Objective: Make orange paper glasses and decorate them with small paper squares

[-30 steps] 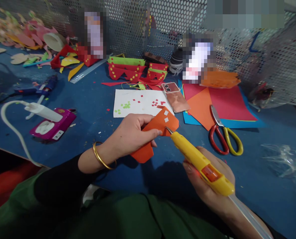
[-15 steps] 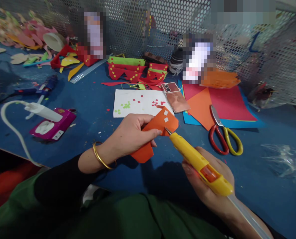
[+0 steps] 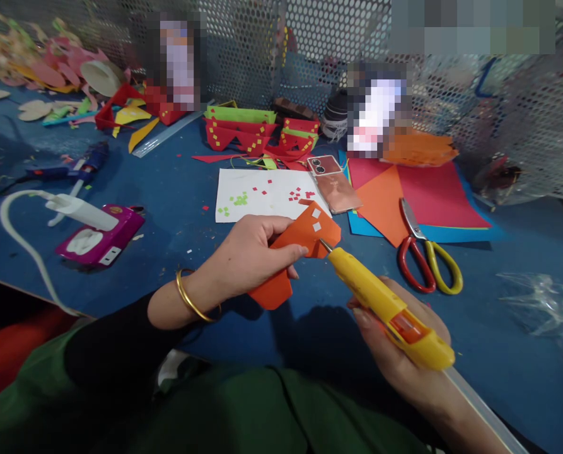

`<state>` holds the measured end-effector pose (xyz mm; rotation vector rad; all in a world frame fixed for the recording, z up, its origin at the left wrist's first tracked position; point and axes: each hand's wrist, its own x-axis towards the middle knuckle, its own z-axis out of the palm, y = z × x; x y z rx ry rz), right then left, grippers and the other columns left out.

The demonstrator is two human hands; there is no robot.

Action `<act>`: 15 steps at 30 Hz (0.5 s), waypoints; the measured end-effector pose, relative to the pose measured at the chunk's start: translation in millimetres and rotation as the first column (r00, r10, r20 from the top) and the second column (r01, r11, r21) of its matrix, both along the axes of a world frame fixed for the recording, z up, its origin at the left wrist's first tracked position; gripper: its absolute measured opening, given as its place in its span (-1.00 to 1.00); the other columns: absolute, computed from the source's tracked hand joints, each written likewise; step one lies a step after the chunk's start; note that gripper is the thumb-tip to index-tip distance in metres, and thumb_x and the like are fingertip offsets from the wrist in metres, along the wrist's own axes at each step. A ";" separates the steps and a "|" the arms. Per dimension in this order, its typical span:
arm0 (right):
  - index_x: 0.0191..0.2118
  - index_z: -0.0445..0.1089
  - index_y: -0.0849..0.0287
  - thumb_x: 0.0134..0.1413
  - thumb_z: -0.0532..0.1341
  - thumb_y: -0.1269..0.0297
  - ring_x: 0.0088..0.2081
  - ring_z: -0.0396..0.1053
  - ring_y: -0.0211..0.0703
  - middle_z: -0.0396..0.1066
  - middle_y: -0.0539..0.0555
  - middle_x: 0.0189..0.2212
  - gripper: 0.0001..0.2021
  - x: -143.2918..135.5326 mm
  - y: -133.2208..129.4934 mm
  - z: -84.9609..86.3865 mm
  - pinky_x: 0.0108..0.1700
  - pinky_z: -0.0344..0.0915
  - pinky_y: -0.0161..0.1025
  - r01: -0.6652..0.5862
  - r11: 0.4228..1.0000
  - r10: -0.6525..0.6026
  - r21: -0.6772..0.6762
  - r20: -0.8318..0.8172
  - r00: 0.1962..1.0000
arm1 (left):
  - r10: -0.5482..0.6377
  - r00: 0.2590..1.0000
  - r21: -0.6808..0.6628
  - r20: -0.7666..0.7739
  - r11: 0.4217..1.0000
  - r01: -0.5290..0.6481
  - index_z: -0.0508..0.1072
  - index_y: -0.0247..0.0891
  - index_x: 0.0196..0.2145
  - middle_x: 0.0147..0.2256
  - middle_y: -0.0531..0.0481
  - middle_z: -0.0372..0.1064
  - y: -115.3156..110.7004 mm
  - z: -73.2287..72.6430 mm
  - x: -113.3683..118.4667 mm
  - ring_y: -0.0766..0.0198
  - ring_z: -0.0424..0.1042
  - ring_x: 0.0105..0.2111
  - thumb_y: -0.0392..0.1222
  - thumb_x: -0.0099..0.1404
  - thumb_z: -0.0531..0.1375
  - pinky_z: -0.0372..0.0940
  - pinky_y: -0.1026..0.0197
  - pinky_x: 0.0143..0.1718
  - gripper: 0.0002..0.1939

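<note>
My left hand (image 3: 257, 255) pinches an orange paper cutout (image 3: 304, 230) between thumb and fingers, holding it above the table. Two small white squares (image 3: 316, 221) sit on the upper part of the cutout. My right hand (image 3: 404, 340) is wrapped round a yellow glue gun (image 3: 371, 287) with a clear glue stick (image 3: 484, 403) coming out of its rear. The metal nozzle (image 3: 325, 245) points at the cutout just below the white squares; whether it touches the paper I cannot tell. Beneath the cutout's far edge lies a white sheet (image 3: 262, 208) scattered with tiny green and red squares.
Scissors (image 3: 418, 252) with red and yellow handles lie to the right, by stacked coloured paper (image 3: 442, 195). A copper-coloured phone (image 3: 338, 189) rests on the white sheet. Left are a purple power strip (image 3: 101, 236) and a blue glue gun (image 3: 89, 164). Red paper pieces (image 3: 238, 135) stand behind.
The glue gun in my right hand has shifted slightly right, its nozzle moving a little up and along the orange cutout. My left hand and the cutout have hardly moved.
</note>
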<state>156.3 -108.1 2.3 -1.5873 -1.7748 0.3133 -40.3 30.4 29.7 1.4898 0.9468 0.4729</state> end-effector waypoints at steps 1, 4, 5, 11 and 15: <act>-0.30 0.35 0.07 0.31 0.18 0.19 -0.51 0.37 -0.25 0.39 -0.04 -0.48 -0.85 -0.3 0.3 -0.3 -0.52 0.27 -0.27 0.000 1.000 0.000 -0.001 0.000 1.000 | 0.001 1.000 0.001 -0.005 1.000 -0.001 0.57 -0.31 -0.27 -0.52 0.04 0.50 0.0 -0.1 -0.2 0.32 0.51 -0.55 -0.22 0.23 0.28 0.38 0.37 -0.54 -0.87; -0.32 0.34 0.06 0.31 0.16 0.17 -0.53 0.34 -0.27 0.35 -0.05 -0.51 -0.83 -1.2 1.8 1.0 -0.54 0.24 -0.29 0.002 1.000 -0.002 -0.007 0.017 1.000 | 0.008 1.000 -0.002 -0.009 1.000 -0.008 0.57 -0.31 -0.26 -0.50 0.03 0.52 0.0 -0.3 -0.2 0.31 0.52 -0.54 -0.21 0.22 0.28 0.37 0.36 -0.54 -0.86; -0.32 0.34 0.07 0.31 0.16 0.17 -0.54 0.34 -0.28 0.36 -0.05 -0.51 -0.83 -1.4 2.3 2.3 -0.54 0.24 -0.29 -0.007 1.000 0.007 -0.015 0.018 1.000 | 0.008 1.000 -0.007 -0.006 1.000 -0.008 0.57 -0.31 -0.26 -0.49 0.02 0.53 -0.1 -0.3 0.0 0.32 0.52 -0.55 -0.21 0.22 0.28 0.37 0.37 -0.55 -0.85; -0.34 0.35 0.09 0.29 0.16 0.24 -0.49 0.41 -0.27 0.42 -0.01 -0.44 -0.85 0.6 2.3 8.9 -0.50 0.33 -0.32 -0.079 0.996 0.081 0.031 -0.073 0.994 | -0.001 1.000 -0.006 0.005 1.000 0.001 0.54 -0.33 -0.31 -0.54 0.06 0.48 -0.1 0.8 1.3 0.34 0.50 -0.57 -0.25 0.23 0.26 0.35 0.38 -0.54 -0.90; -0.25 0.39 0.06 0.33 0.14 0.25 -0.61 0.27 -0.36 0.37 -0.08 -0.47 -0.88 1.8 -2.0 4.0 -0.49 0.34 -0.32 -0.022 0.998 0.028 0.050 -0.120 0.992 | 0.005 1.000 -0.017 0.005 1.000 -0.005 0.53 -0.34 -0.33 -0.55 0.07 0.47 0.1 3.0 2.4 0.36 0.49 -0.57 -0.29 0.22 0.25 0.33 0.40 -0.55 -0.92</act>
